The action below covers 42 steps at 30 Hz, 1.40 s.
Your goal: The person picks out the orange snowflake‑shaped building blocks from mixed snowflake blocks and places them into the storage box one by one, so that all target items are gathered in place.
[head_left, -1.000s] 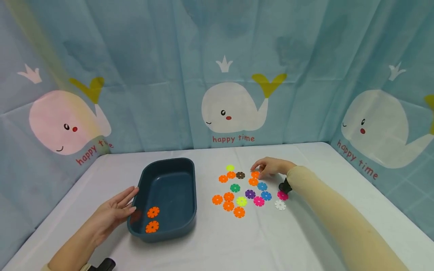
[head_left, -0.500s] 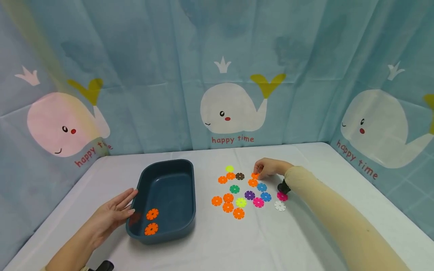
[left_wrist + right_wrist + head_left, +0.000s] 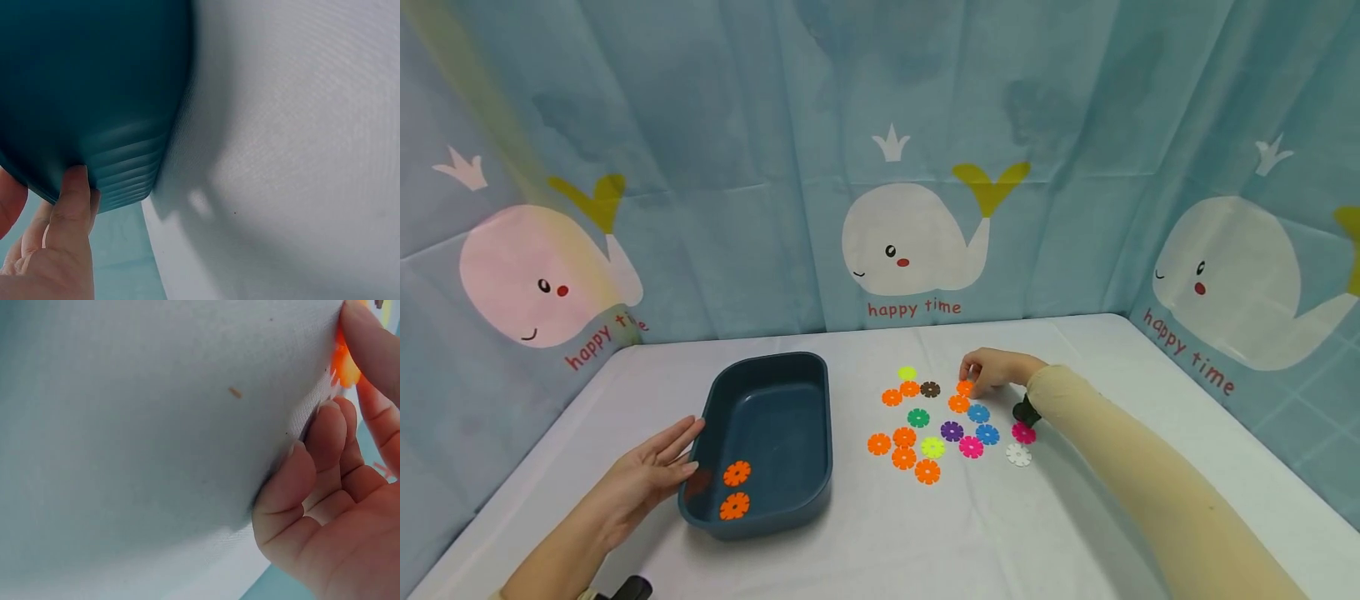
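"happy time" on whale backdrop [image 3: 913,309]

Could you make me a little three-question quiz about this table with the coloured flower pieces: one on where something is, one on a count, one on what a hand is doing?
1. Where do the loose flower pieces lie?
A. To the right of the bin
B. Behind the bin
C. Under the left hand

2. How many orange pieces are inside the bin?
A. None
B. Two
C. Five

3. What is the right hand doing?
A. Lying flat and idle
B. Gripping the bin
C. Pinching an orange piece

Answers:
1 A: the loose flower pieces are spread on the white table right of the dark teal bin.
2 B: two orange pieces sit at its near end.
3 C: the right hand has fingertips closed on an orange piece; the left hand touches the bin's side.
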{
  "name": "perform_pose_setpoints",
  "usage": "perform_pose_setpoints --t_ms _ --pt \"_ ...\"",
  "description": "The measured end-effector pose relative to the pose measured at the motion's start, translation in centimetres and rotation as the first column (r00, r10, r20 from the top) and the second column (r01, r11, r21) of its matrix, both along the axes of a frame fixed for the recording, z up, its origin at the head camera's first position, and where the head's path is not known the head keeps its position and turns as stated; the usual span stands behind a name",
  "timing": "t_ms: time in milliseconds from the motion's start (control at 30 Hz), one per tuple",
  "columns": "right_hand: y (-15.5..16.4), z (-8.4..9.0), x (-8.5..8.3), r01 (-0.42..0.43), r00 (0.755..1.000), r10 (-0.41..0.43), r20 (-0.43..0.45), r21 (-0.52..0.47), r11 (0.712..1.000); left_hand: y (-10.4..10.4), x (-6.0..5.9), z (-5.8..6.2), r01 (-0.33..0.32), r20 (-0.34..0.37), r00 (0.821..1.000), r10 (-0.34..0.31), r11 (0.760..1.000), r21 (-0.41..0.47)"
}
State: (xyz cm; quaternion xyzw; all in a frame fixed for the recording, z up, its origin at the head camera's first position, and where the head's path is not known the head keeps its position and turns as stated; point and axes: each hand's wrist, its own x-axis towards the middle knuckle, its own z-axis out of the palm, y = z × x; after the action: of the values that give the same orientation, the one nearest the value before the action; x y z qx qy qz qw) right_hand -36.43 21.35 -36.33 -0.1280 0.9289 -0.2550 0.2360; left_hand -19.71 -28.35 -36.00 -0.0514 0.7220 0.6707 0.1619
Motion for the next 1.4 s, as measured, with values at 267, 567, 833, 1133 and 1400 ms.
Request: perform_pose_setpoints --t_ms 267,567,833,1133,1400 --pt "0.0 0.5 0.2 0.037 0.999 -0.037 -0.014 -0.021 0.999 0.1 -0.2 0.3 -0.006 0.004 1.000 0.006 1.000 -0.003" --pt "-0.2 1.0 0.9 0.149 0.988 -0.152 -0.022 -0.102 0.984 -0.1 0.1 0.0 -0.006 0.002 1.000 0.006 1.000 -0.007" --pt "-1.2 2.8 2.3 0.274 0.962 -0.252 0.109 -0.314 0.909 -0.1 0.1 0.1 0.015 -0.017 1.000 -0.015 1.000 0.009" --pt "-3.8 5.3 4.6 0.305 0.950 -0.210 0.229 -0.555 0.774 0.0 -0.2 0.2 0.020 -0.023 1.000 -0.020 1.000 -0.005" --pt "-6.8 6.4 5.7 0.331 0.938 -0.154 0.311 -0.672 0.663 0.2 -0.2 0.0 0.036 -0.007 0.999 -0.036 0.999 -0.025"
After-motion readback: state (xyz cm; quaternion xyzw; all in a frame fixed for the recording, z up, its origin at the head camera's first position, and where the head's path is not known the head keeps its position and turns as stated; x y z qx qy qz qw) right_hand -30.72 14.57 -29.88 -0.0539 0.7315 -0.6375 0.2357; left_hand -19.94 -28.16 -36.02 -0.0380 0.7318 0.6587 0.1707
